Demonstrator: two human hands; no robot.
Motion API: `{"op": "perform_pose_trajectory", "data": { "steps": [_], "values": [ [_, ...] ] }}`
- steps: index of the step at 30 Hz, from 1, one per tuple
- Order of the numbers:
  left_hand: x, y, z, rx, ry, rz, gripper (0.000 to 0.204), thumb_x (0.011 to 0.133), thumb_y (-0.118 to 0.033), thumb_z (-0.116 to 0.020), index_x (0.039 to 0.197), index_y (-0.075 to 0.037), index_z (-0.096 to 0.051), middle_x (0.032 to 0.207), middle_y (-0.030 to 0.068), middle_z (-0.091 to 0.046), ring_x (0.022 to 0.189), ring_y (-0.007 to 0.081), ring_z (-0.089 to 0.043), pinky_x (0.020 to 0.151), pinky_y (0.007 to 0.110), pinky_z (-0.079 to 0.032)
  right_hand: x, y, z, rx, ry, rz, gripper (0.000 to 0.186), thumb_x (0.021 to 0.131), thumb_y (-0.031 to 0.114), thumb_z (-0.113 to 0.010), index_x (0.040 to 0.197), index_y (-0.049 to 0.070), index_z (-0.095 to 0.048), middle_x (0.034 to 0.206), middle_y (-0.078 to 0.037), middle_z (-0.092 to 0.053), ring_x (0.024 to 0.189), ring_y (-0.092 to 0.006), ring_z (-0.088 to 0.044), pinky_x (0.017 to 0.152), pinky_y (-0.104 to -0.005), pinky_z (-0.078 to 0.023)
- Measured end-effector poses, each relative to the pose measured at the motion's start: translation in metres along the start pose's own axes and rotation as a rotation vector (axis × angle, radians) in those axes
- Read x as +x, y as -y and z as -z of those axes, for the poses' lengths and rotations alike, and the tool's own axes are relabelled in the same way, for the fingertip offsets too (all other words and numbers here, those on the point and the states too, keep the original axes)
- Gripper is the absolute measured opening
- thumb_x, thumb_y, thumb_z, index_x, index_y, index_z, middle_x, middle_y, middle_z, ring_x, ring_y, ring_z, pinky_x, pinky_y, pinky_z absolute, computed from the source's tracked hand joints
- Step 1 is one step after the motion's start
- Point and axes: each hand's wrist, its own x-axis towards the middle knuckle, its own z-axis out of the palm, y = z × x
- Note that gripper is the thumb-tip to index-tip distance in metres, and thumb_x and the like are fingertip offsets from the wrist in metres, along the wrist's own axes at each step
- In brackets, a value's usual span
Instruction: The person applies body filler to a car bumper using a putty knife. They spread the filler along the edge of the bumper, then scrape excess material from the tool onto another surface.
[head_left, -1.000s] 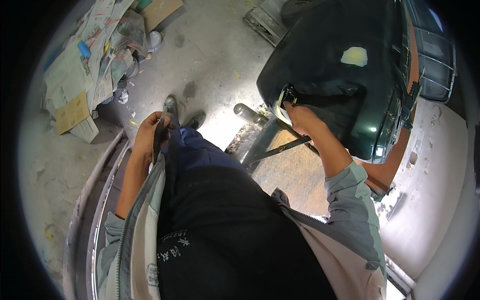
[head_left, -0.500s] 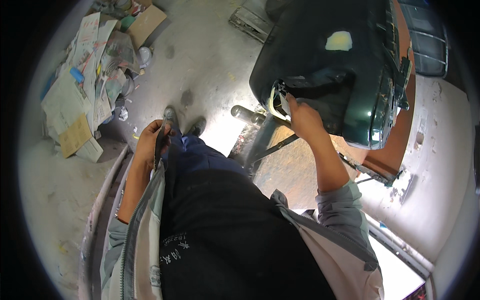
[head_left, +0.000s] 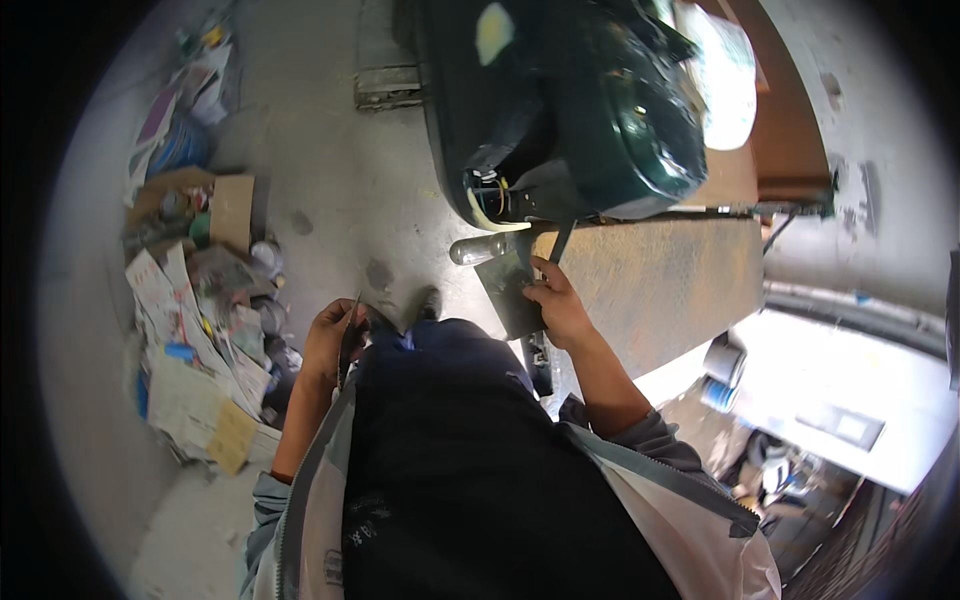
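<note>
A large glossy dark-green car bumper (head_left: 560, 90) lies at the upper middle, with a pale cream filler patch (head_left: 494, 33) on its surface. Pale yellowish filler also lines the rim of the opening (head_left: 490, 200) at its near left corner. Just below that corner, my right hand (head_left: 562, 308) is closed on a narrow flat dark blade (head_left: 564, 241) like a scraper, which points toward the bumper without clearly touching it. At the left, in front of my legs, my left hand (head_left: 330, 340) pinches a thin dark flat piece (head_left: 349, 340), seen nearly edge-on; its kind is unclear.
A worn brown board (head_left: 670, 270) extends under and right of the bumper. A rounded cylinder end (head_left: 477, 249) sticks out beside its left edge. Cardboard (head_left: 232, 215), papers and cans are heaped on the floor at the left. A white panel (head_left: 840, 400) stands at the lower right.
My right hand has drawn back from the bumper's corner opening, toward me and over the board. My left hand still pinches the thin piece. The view has swung right, showing more floor there.
</note>
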Motion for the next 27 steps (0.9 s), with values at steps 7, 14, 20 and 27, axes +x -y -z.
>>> {"op": "perform_pose_trajectory", "data": {
  "steps": [7,14,20,27],
  "values": [
    [0.041,-0.053,-0.069,0.292,0.193,0.033,0.014,0.093,-0.020,-0.064,0.095,-0.006,-0.062,0.079,0.0040,-0.062,0.059,0.0098,-0.055,0.042,0.020,-0.037,0.007,-0.011,-0.011,0.532,-0.051,0.028,0.042,0.085,-0.002,-0.057,0.127,0.000,-0.054,0.115,-0.016,-0.060,0.102,-0.0229,-0.061,0.086,-0.0325,-0.050],
    [0.092,-0.069,-0.126,0.604,0.339,0.149,0.022,0.097,-0.023,-0.058,0.105,-0.004,-0.064,0.075,0.0030,-0.058,0.054,0.0088,-0.050,0.044,0.021,-0.037,0.017,-0.001,-0.027,0.386,-0.228,-0.051,0.058,0.085,0.013,-0.066,0.137,-0.001,-0.045,0.117,-0.022,-0.061,0.104,-0.0232,-0.061,0.088,-0.0313,-0.049],
    [0.131,-0.099,-0.163,0.824,0.494,0.427,0.018,0.094,-0.024,-0.060,0.101,-0.008,-0.060,0.064,-0.0015,-0.048,0.047,0.0076,-0.044,0.040,0.023,-0.031,0.032,-0.030,-0.050,0.051,-0.582,0.053,0.068,0.081,0.020,-0.069,0.138,-0.002,-0.039,0.101,-0.024,-0.068,0.092,-0.0313,-0.068,0.081,-0.0382,-0.052],
    [0.172,-0.143,-0.157,1.097,0.599,0.567,0.015,0.096,-0.024,-0.055,0.100,-0.010,-0.060,0.064,-0.0017,-0.048,0.046,0.0080,-0.043,0.039,0.024,-0.032,0.045,-0.014,-0.093,-0.025,-0.957,0.067,0.057,0.084,0.016,-0.058,0.135,0.000,-0.037,0.095,-0.028,-0.067,0.089,-0.0469,-0.064,0.080,-0.0505,-0.051]
  ]
}}
